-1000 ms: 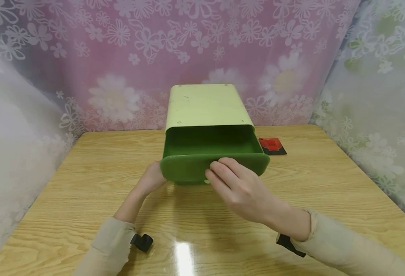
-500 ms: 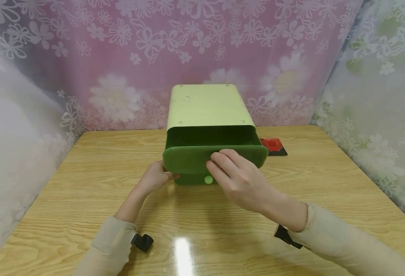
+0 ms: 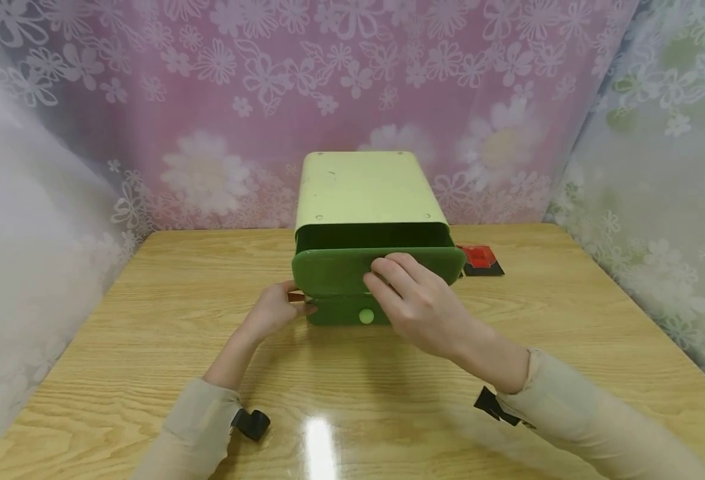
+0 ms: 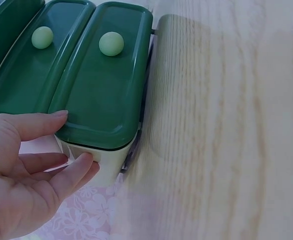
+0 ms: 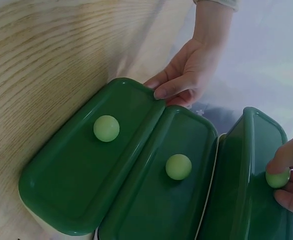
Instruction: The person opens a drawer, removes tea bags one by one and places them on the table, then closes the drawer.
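A small pale-yellow cabinet (image 3: 369,190) with green drawers stands on the table. Its top drawer (image 3: 331,272) is partly pulled out, and the dark inside shows above the front panel. Thumb and fingers of my right hand (image 3: 427,308) pinch that drawer's round light-green knob (image 5: 278,178). My left hand (image 3: 270,313) grips the cabinet's lower left corner, with the thumb on the bottom drawer's front (image 4: 99,90) and the fingers against the pale side wall. In the right wrist view the middle drawer (image 5: 151,210) and the bottom one are closed, each with a similar knob.
A flat red and black packet (image 3: 481,259) lies on the wooden table (image 3: 148,320), right of the cabinet and partly hidden by the top drawer. A pink flowered curtain (image 3: 238,100) hangs behind, with pale curtains at both sides. Black straps are on both forearms.
The top drawer has slid some way back into the cabinet, my right hand moving forward with it. My left hand stays at the corner, and more of the lower drawers now shows.
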`<action>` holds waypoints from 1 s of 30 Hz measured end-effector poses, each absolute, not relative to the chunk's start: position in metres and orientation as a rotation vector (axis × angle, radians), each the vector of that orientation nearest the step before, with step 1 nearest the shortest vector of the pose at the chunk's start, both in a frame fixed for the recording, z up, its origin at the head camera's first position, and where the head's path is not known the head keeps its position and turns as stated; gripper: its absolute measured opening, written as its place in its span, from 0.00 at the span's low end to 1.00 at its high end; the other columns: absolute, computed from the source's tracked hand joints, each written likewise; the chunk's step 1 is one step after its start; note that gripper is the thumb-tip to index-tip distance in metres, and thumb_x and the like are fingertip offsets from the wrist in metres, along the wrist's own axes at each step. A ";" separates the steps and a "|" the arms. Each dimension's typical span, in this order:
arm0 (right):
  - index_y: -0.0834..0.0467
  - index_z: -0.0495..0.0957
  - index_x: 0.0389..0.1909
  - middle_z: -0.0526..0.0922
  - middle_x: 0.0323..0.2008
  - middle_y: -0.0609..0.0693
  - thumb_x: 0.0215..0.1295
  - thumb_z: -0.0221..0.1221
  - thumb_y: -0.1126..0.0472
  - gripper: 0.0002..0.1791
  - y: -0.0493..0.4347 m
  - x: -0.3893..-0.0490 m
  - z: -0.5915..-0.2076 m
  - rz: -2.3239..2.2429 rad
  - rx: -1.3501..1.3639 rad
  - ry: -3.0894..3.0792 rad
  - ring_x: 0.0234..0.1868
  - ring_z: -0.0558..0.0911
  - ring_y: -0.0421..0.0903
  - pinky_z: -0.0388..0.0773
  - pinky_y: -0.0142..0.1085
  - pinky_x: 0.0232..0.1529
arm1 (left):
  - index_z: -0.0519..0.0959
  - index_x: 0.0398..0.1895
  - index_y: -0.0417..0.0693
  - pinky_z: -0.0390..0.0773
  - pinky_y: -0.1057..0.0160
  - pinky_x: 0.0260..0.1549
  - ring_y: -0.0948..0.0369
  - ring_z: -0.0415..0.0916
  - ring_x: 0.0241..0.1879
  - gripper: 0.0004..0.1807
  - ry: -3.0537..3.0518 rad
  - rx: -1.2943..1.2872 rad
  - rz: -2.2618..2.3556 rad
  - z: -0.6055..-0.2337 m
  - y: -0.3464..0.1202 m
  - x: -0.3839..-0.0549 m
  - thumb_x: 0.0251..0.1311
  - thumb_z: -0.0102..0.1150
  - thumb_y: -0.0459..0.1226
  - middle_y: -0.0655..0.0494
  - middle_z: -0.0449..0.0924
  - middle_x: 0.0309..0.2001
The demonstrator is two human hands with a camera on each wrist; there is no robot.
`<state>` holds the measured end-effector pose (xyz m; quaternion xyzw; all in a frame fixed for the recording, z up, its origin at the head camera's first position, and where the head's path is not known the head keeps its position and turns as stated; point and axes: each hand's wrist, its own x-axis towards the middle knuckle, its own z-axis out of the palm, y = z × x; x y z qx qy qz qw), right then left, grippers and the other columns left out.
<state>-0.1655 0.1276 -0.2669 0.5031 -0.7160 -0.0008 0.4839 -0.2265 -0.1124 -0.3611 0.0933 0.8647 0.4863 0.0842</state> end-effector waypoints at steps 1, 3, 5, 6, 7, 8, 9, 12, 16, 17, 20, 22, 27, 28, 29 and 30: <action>0.69 0.79 0.32 0.77 0.33 0.60 0.67 0.43 0.72 0.15 0.127 -0.167 -0.268 0.005 1.227 -1.743 0.35 0.76 0.55 0.76 0.37 0.40 | 0.71 0.59 0.42 0.75 0.54 0.47 0.49 0.70 0.56 0.26 2.581 0.278 1.450 -0.362 -0.112 -0.226 0.55 0.63 0.36 0.45 0.72 0.57; 0.69 0.79 0.32 0.77 0.33 0.60 0.67 0.43 0.72 0.15 0.127 -0.168 -0.269 0.015 1.228 -1.741 0.35 0.76 0.55 0.76 0.37 0.40 | 0.71 0.59 0.42 0.75 0.53 0.48 0.49 0.70 0.56 0.26 2.582 0.278 1.450 -0.362 -0.112 -0.226 0.55 0.63 0.36 0.45 0.71 0.58; 0.70 0.79 0.32 0.77 0.33 0.60 0.67 0.43 0.72 0.15 0.127 -0.170 -0.270 0.022 1.227 -1.739 0.35 0.76 0.55 0.76 0.38 0.39 | 0.71 0.59 0.42 0.74 0.53 0.48 0.49 0.70 0.56 0.27 2.584 0.275 1.448 -0.362 -0.112 -0.225 0.55 0.63 0.36 0.45 0.71 0.59; 0.70 0.79 0.32 0.77 0.32 0.60 0.67 0.43 0.72 0.15 0.126 -0.171 -0.270 0.025 1.225 -1.737 0.35 0.75 0.55 0.76 0.38 0.39 | 0.71 0.59 0.42 0.74 0.53 0.48 0.49 0.70 0.56 0.27 2.584 0.275 1.448 -0.362 -0.112 -0.225 0.55 0.63 0.36 0.45 0.71 0.59; 0.70 0.79 0.32 0.77 0.32 0.60 0.67 0.43 0.72 0.14 0.126 -0.171 -0.270 0.025 1.221 -1.738 0.35 0.75 0.55 0.76 0.38 0.39 | 0.71 0.59 0.42 0.74 0.52 0.48 0.49 0.70 0.56 0.27 2.586 0.275 1.446 -0.361 -0.111 -0.225 0.55 0.63 0.36 0.45 0.71 0.59; 0.70 0.79 0.31 0.77 0.32 0.60 0.67 0.44 0.72 0.14 0.126 -0.172 -0.270 0.025 1.216 -1.736 0.34 0.75 0.55 0.76 0.38 0.39 | 0.71 0.60 0.42 0.74 0.52 0.48 0.49 0.70 0.56 0.27 2.585 0.275 1.445 -0.361 -0.111 -0.225 0.56 0.63 0.36 0.45 0.71 0.58; 0.70 0.79 0.31 0.77 0.32 0.60 0.67 0.44 0.72 0.14 0.126 -0.173 -0.270 0.025 1.213 -1.735 0.34 0.75 0.55 0.76 0.38 0.39 | 0.71 0.60 0.42 0.74 0.52 0.48 0.49 0.70 0.56 0.27 2.588 0.274 1.443 -0.361 -0.111 -0.224 0.56 0.63 0.36 0.45 0.71 0.58; 0.70 0.79 0.31 0.77 0.32 0.60 0.67 0.43 0.71 0.15 0.125 -0.176 -0.270 0.035 1.213 -1.733 0.34 0.75 0.56 0.76 0.39 0.39 | 0.71 0.60 0.42 0.74 0.52 0.48 0.49 0.70 0.56 0.27 2.595 0.273 1.437 -0.361 -0.112 -0.225 0.56 0.63 0.36 0.45 0.72 0.57; 0.70 0.79 0.32 0.77 0.33 0.61 0.67 0.43 0.72 0.15 0.125 -0.179 -0.270 0.046 1.218 -1.738 0.35 0.75 0.56 0.76 0.39 0.39 | 0.70 0.61 0.42 0.74 0.53 0.48 0.50 0.71 0.56 0.28 2.601 0.291 1.437 -0.361 -0.112 -0.226 0.55 0.63 0.36 0.46 0.73 0.57; 0.70 0.79 0.32 0.77 0.33 0.61 0.66 0.42 0.72 0.15 0.125 -0.179 -0.270 0.042 1.215 -1.742 0.35 0.75 0.56 0.76 0.39 0.40 | 0.70 0.61 0.42 0.74 0.53 0.48 0.50 0.71 0.56 0.28 2.600 0.296 1.440 -0.361 -0.112 -0.226 0.55 0.63 0.36 0.46 0.73 0.57; 0.69 0.79 0.32 0.77 0.33 0.61 0.65 0.42 0.73 0.15 0.125 -0.182 -0.270 0.040 1.210 -1.749 0.36 0.75 0.56 0.76 0.39 0.40 | 0.70 0.61 0.43 0.75 0.54 0.47 0.50 0.71 0.56 0.28 2.599 0.305 1.439 -0.360 -0.112 -0.226 0.55 0.63 0.35 0.47 0.73 0.57; 0.69 0.79 0.32 0.77 0.33 0.60 0.64 0.42 0.73 0.15 0.125 -0.184 -0.270 0.043 1.207 -1.753 0.36 0.75 0.56 0.76 0.39 0.40 | 0.70 0.61 0.43 0.75 0.54 0.48 0.50 0.71 0.56 0.29 2.596 0.302 1.437 -0.360 -0.111 -0.225 0.55 0.63 0.35 0.47 0.73 0.57; 0.69 0.78 0.32 0.76 0.33 0.60 0.62 0.43 0.75 0.14 0.125 -0.191 -0.271 0.062 1.202 -1.755 0.35 0.74 0.56 0.76 0.39 0.39 | 0.69 0.62 0.43 0.74 0.53 0.48 0.50 0.71 0.56 0.29 2.608 0.284 1.411 -0.359 -0.111 -0.226 0.55 0.63 0.36 0.47 0.73 0.56; 0.69 0.78 0.32 0.76 0.33 0.60 0.62 0.43 0.75 0.14 0.125 -0.192 -0.271 0.064 1.201 -1.757 0.35 0.74 0.56 0.76 0.39 0.39 | 0.69 0.62 0.43 0.74 0.53 0.48 0.50 0.71 0.56 0.29 2.611 0.280 1.406 -0.359 -0.112 -0.226 0.55 0.63 0.37 0.47 0.73 0.56; 0.69 0.78 0.32 0.76 0.33 0.60 0.61 0.43 0.75 0.14 0.125 -0.193 -0.272 0.064 1.199 -1.758 0.35 0.74 0.56 0.76 0.39 0.39 | 0.69 0.62 0.43 0.74 0.53 0.48 0.50 0.71 0.56 0.29 2.616 0.281 1.399 -0.359 -0.112 -0.226 0.55 0.63 0.37 0.47 0.74 0.56; 0.69 0.78 0.32 0.76 0.33 0.60 0.61 0.43 0.75 0.14 0.125 -0.195 -0.272 0.064 1.197 -1.760 0.35 0.74 0.56 0.76 0.39 0.39 | 0.70 0.61 0.43 0.74 0.53 0.48 0.50 0.71 0.55 0.29 2.619 0.279 1.395 -0.359 -0.112 -0.226 0.55 0.63 0.37 0.47 0.74 0.56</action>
